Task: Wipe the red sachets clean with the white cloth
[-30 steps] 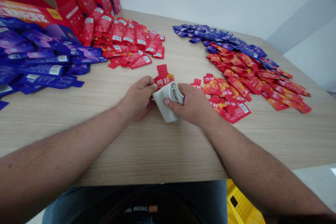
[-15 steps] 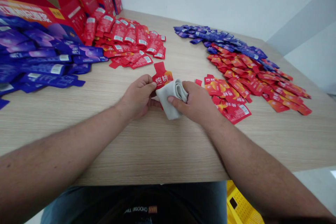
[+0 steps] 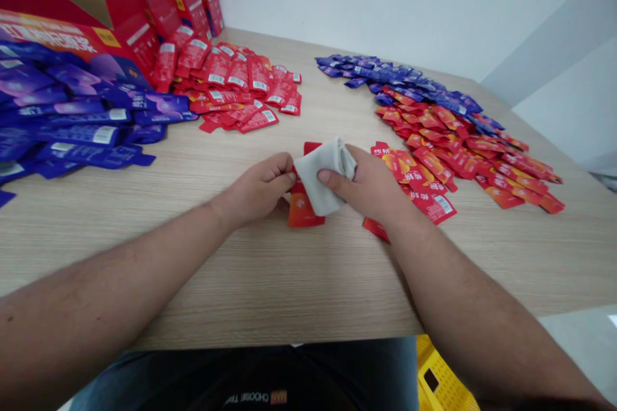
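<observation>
Grey cloth [image 3: 322,176], folded, lies over the upper half of a red sachet [image 3: 303,212] near the middle of the table, between the hands. Sachet's long axis runs close to 12-to-6: narrow tip shows past the cloth at 12, wide end sits toward the person at 6. Hands apart, with cloth and sachet between them. Left hand [image 3: 255,189] sits at the sachet's 9 o'clock, fingers curled against its edge; pinching or only touching, cannot tell. Right hand [image 3: 369,189] sits at 3 o'clock, clamped on the cloth, thumb along its near face. Left hand is the nearer to the bare sachet. Red pile [image 3: 231,80] at 11 o'clock, blue pile [image 3: 380,67] at 1, second red pile [image 3: 448,154] at 2 to 3, blue sachets [image 3: 81,135] at 9 to 10, all on the wood table [image 3: 144,282].
</observation>
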Tool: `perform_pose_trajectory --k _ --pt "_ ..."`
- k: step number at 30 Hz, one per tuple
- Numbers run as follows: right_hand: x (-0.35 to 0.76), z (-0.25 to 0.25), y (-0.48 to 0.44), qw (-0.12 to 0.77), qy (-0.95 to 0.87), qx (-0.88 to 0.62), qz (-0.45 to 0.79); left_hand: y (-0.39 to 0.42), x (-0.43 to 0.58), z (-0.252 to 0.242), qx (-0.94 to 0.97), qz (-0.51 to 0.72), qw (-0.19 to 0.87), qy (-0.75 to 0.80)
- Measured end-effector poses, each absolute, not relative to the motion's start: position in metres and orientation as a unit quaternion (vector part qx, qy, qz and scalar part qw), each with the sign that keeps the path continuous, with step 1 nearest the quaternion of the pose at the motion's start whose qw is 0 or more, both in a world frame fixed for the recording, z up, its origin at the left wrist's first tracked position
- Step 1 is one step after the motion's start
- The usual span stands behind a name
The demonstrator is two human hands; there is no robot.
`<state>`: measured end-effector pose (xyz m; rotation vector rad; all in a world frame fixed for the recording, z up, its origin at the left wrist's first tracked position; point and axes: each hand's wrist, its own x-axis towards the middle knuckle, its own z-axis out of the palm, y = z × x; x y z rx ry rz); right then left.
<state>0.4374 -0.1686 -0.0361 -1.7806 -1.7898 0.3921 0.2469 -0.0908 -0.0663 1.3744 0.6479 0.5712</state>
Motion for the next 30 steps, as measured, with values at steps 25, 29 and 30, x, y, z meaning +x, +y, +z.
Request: perform_pose_trajectory --k 25,29,30 --pt "0.450 -0.030 -0.166 0.338 -0.561 -0.755 -0.014 -0.088 0.243 -0.060 0.506 0.277 0.756 0.310" --pt "0.441 -0.037 -0.167 0.306 -0.594 -0.744 0.011 -0.069 0.234 -0.050 0.542 0.322 0.691 0.353" --pt "0.439 -0.039 -0.167 0.303 -0.600 -0.741 0.019 -0.061 0.231 -0.046 0.555 0.335 0.665 0.370"
